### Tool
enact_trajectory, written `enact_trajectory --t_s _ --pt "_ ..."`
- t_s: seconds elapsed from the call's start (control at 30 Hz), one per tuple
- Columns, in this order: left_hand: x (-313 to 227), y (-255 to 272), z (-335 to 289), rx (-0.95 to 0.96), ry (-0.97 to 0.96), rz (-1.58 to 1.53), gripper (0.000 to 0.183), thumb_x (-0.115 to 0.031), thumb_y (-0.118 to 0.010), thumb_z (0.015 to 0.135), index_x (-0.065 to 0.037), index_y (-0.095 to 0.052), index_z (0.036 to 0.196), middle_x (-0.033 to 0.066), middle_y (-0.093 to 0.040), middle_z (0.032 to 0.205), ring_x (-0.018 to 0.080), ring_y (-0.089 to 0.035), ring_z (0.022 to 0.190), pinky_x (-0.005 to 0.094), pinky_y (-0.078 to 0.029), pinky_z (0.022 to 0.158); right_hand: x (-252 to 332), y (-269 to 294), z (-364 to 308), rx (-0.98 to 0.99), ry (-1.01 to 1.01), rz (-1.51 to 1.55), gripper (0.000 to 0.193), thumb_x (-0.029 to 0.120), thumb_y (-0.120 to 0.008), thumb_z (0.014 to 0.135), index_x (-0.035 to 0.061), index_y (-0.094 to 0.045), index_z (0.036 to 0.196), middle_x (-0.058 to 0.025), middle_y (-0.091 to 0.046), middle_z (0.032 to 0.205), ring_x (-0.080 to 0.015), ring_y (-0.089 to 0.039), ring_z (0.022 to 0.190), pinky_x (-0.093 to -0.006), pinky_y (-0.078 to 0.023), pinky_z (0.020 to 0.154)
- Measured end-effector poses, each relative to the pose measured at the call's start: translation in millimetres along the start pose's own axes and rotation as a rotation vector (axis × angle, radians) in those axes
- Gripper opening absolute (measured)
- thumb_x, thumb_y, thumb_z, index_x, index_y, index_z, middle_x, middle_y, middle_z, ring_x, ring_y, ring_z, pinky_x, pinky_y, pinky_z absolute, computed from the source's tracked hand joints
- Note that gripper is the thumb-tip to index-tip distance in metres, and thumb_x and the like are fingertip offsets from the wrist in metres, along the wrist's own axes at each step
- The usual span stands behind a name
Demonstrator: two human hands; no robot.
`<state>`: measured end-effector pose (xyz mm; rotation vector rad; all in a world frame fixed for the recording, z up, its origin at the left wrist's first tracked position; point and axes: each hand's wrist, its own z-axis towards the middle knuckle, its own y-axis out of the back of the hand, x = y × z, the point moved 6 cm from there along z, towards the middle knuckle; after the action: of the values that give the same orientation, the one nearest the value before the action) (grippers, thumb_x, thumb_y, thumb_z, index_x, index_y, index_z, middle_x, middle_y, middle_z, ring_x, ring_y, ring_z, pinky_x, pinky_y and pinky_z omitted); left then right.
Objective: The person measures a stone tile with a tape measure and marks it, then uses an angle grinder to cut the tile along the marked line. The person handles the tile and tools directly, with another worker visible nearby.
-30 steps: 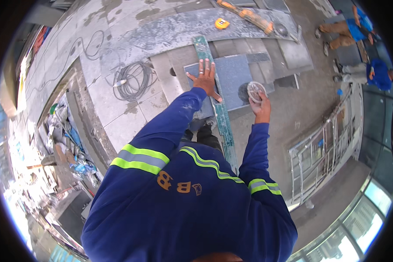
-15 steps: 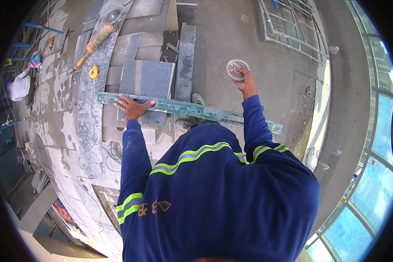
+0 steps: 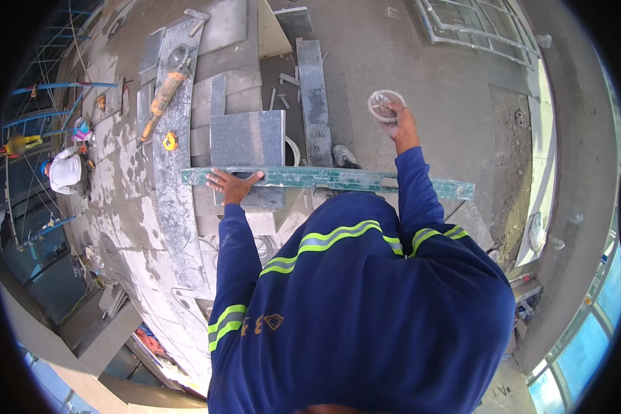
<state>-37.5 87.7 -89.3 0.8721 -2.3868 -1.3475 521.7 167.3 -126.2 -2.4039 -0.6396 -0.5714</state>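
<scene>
A long green spirit level lies crosswise in front of my body, over a grey stone slab. My left hand holds the level near its left end, with the thumb along its upper edge. A pale line of dust crosses the slab. Off to the right, my right hand grips a round, shallow tub with a whitish, crusted rim. Its inside looks smeared with pale residue.
An orange angle grinder and a yellow tape measure rest on a long stone strip at left. Another narrow slab lies ahead. A metal frame is at far right. A person in white crouches far left.
The view has shifted, so the scene sits further right. The level looks closer to horizontal, and my left hand's fingers are less spread. My right hand still holds the tub.
</scene>
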Motion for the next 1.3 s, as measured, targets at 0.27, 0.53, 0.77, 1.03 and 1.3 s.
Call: enact_trajectory --t_s 0.27,0.53,0.77,1.03,1.3 --pt "16.1 -5.1 -7.3 -0.016 -0.024 -0.031 0.177 -0.090 -0.081 0.051 0.013 0.017 0.157 0.0418 0.021 0.162 0.0584 0.024 0.150 0.0682 0.003 0.122 -43.3 -101.0 -40.6 0.217 0.014 -0.120 0.047 0.008 -0.073 0.089 -0.0038 -0.058 0.132 -0.0175 -0.070 0.119 -0.0325 -0.072 0.105 -0.0517 -0.059 0.084" --pt "-13.6 19.6 -25.9 0.081 0.056 -0.069 0.182 -0.092 -0.081 0.041 0.002 0.019 0.161 0.0290 0.028 0.166 0.0488 0.028 0.152 0.0843 -0.019 0.110 -101.0 -158.1 -115.8 0.631 0.251 -0.842 0.040 0.021 -0.068 0.096 -0.0059 -0.067 0.125 -0.0188 -0.075 0.112 -0.0268 -0.074 0.102 -0.0349 -0.058 0.088" --pt "-6.1 22.0 -42.8 0.073 0.093 -0.136 0.178 -0.086 -0.086 0.043 -0.002 0.016 0.163 0.0235 0.027 0.169 0.0442 0.029 0.154 0.0851 -0.017 0.110 -174.0 -204.1 -168.3 1.091 0.555 -1.677 0.048 0.029 -0.063 0.100 -0.0085 -0.063 0.129 -0.0287 -0.071 0.121 -0.0399 -0.070 0.110 -0.0436 -0.054 0.094" --pt "-14.4 37.9 -45.0 0.087 0.083 -0.183 0.177 -0.079 -0.091 0.043 -0.004 0.015 0.164 0.0192 0.025 0.171 0.0407 0.025 0.156 0.0859 -0.011 0.111 -206.6 -221.8 -192.6 1.283 0.783 -1.779 0.024 0.019 -0.064 0.093 0.0001 -0.066 0.109 -0.0231 -0.071 0.104 -0.0448 -0.067 0.098 -0.0528 -0.053 0.083" --pt "-13.8 38.1 -50.5 0.024 0.096 -0.254 0.179 -0.069 -0.097 0.039 -0.002 0.012 0.164 0.0180 0.021 0.172 0.0384 0.023 0.158 0.0874 -0.015 0.107 -231.3 -230.4 -188.5 1.392 0.808 -1.786 0.024 0.017 -0.062 0.093 -0.0012 -0.065 0.107 -0.0238 -0.069 0.104 -0.0444 -0.067 0.099 -0.0528 -0.053 0.085"
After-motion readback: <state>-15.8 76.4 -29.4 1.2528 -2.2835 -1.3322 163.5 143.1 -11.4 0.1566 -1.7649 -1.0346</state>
